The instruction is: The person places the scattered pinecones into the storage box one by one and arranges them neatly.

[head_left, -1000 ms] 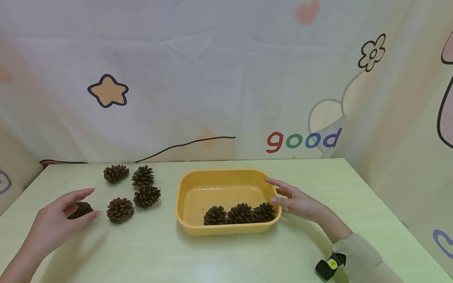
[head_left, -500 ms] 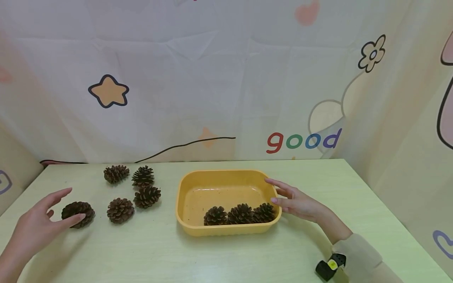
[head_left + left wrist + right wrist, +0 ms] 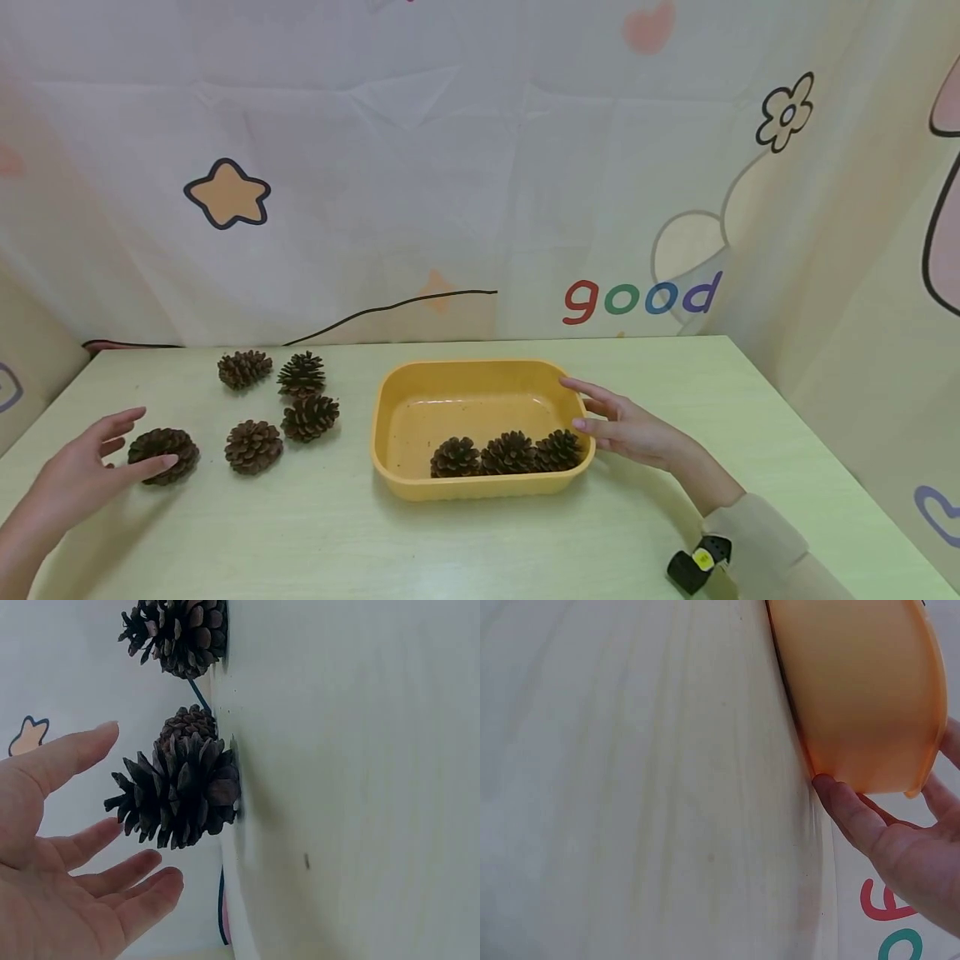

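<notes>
In the head view my left hand (image 3: pixel 82 475) hovers at the left of the table, fingers spread and loosely bent, beside a brown pine cone (image 3: pixel 171 446). Its thumb overlaps that cone from the head camera; in the left wrist view a gap lies between the hand (image 3: pixel 67 862) and the nearest pine cone (image 3: pixel 180 791). My right hand (image 3: pixel 633 429) holds the right end of a yellow plastic basin (image 3: pixel 465 489), thumb and index tips over the rim. The right wrist view shows other fingers (image 3: pixel 855 814) against the basin's outer wall (image 3: pixel 862 697).
Three pine cones (image 3: pixel 508 452) sit along the near side inside the basin. Several more lie left of it: one pine cone (image 3: pixel 253 447) in front, another pine cone (image 3: pixel 244 369) at the back. A printed curtain (image 3: pixel 412 183) hangs behind the table (image 3: pixel 337 542).
My left hand has drawn back to the left, showing more of the pine cone beside it. The right hand and the basin have stayed in place.
</notes>
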Demonstrator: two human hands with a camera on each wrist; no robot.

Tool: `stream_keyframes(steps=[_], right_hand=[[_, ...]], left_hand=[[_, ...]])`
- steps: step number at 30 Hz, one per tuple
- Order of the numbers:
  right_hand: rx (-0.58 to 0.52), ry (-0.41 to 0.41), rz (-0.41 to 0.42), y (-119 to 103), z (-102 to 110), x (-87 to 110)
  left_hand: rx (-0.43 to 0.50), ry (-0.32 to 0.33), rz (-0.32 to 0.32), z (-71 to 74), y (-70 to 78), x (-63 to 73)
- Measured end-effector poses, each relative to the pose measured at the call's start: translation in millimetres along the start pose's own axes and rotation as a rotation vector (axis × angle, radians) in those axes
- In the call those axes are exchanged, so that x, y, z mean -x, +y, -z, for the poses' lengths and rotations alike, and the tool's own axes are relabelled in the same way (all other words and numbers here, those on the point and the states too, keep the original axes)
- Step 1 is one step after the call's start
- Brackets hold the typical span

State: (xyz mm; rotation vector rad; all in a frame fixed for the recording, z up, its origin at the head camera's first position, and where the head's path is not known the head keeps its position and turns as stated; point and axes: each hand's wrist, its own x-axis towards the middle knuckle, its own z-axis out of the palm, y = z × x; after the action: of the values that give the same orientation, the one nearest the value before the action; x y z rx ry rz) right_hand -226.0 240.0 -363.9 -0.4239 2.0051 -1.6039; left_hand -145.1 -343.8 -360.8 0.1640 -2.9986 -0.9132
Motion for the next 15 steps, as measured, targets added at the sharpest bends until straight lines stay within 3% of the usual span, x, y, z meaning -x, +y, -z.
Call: stream_keyframes(steps=[15], right_hand=[[-0.002, 0.002, -0.003, -1.1, -0.8, 0.2]], left_hand=[[-0.035, -0.105, 0.003, -1.1, -9.0, -14.7]])
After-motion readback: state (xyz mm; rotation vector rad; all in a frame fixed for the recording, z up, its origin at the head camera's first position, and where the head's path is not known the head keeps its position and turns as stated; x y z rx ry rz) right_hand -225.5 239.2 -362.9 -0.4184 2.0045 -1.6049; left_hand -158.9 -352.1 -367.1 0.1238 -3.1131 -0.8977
